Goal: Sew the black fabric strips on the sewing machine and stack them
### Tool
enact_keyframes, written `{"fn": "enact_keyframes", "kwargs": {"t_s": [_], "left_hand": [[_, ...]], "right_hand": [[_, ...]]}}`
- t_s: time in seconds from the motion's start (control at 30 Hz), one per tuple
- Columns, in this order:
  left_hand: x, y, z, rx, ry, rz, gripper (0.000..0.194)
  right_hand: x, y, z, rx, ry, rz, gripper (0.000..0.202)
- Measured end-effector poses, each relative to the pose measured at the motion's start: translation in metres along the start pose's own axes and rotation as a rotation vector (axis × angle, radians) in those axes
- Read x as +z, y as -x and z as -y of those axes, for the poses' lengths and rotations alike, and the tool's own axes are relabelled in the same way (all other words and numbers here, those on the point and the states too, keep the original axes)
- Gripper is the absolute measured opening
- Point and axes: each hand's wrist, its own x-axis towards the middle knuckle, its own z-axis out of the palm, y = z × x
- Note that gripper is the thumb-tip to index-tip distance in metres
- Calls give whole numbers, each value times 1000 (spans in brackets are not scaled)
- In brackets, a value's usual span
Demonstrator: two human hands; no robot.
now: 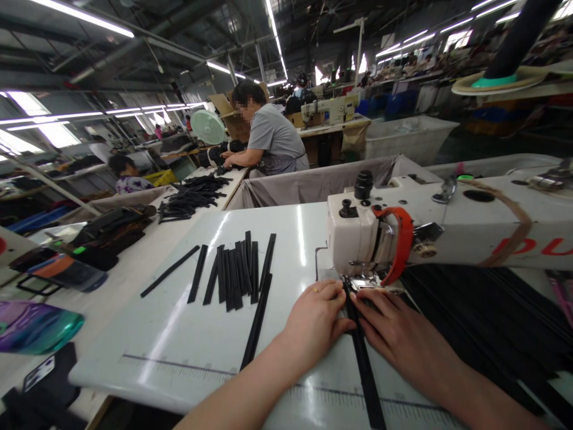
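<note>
Rows of tube lights (85,18) and bright windows (58,132) light a dim hall, the panes washed out to white. Streaks of glare cross the glossy surface (286,239). The background looks soft, and wide-angle distortion stretches things at the edges. Pixelated patches hide parts of the scene.

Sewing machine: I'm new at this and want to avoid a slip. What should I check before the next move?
1. Black strip lined up at the sewing machine: ok, its far end is at the foot.
2. Strip steadied from both sides: ok, left hand and right hand flank it.
3. Fingertips well clear of the foot: not ok, they look very close.
4. Needle position: cannot tell, too small to see.
5. Loose strips away from the foot: ok, they lie to its left.
</note>
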Motion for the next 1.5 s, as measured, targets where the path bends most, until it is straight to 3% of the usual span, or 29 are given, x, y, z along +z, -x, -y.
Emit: {"fn": "enact_keyframes", "kwargs": {"t_s": [0.77, 1.2, 1.5], "left_hand": [[-5, -4, -3, -10, 11, 86, 34], [0, 2, -6, -35, 66, 20, 32], [-1, 0, -5, -57, 50, 53, 36]], "right_hand": [[-5, -3, 2, -2, 14, 44, 31], [-3, 0, 3, 19, 10, 74, 35], [-1, 0, 3, 40, -3, 78, 36]]}}
